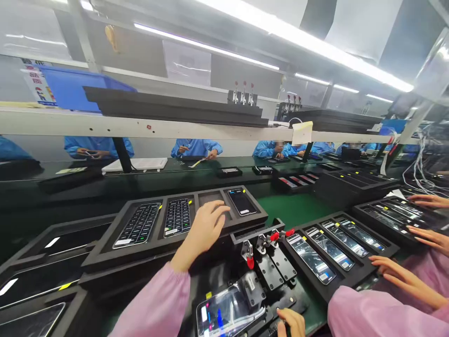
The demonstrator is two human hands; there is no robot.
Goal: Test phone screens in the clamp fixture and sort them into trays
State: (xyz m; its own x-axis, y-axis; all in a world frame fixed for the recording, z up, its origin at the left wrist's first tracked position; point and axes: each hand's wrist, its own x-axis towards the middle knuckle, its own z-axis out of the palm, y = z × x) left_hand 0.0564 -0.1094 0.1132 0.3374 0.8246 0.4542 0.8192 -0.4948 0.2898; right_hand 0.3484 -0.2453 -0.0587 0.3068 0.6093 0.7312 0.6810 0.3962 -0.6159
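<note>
My left hand (206, 224) reaches over the third slot of a black foam tray (140, 257), its fingers bent forward and slightly apart. Nothing shows in them, though the palm side is hidden. To its left, two phones with keypad-like screens (177, 217) lie in slots; a dark-screened phone (242, 202) lies to its right. My right hand (292, 323), cut off by the lower edge, curls its fingers at the front of a black clamp fixture (271, 304). In the fixture lies a lit phone (222, 309) with a white cable beside it. Red-tipped toggle clamps (250, 262) stand behind.
Right of the fixture, a tray (382, 236) holds several lit phones. A co-worker's hand (407, 283) in a pink sleeve rests by it, with more hands beyond. Stacked trays (21, 262) with phones stand at left. A white shelf (192, 130) crosses above; people in blue sit opposite.
</note>
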